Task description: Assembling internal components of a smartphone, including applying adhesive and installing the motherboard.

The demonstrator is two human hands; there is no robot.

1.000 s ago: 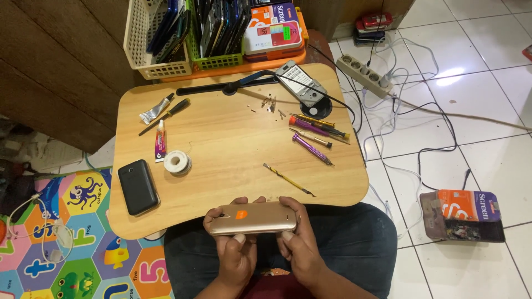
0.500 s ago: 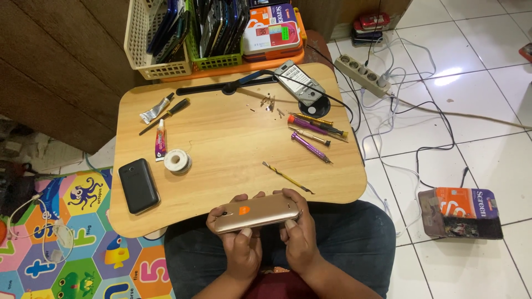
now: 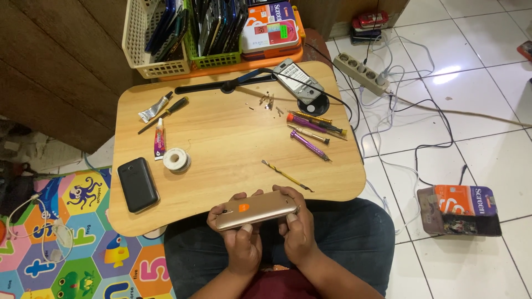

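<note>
A: From the head camera, where does the gold phone [image 3: 256, 210] sit?

B: At the near edge of the wooden bench [image 3: 233, 138], back side up, just above the person's lap. The left hand [image 3: 239, 238] pinches its left end and the right hand [image 3: 296, 221] clamps the right end, fingers wrapped over the far edge, probably to steady it for prying.

A: And around the phone?

B: Just beyond it lies a thin striped tool [image 3: 286, 175]. Farther off to the right are the screwdrivers [image 3: 310, 132], likely kept in reach. Far left of it rest a black phone [image 3: 137, 184], a tape roll [image 3: 176, 159] and a glue tube [image 3: 159, 138].
</note>
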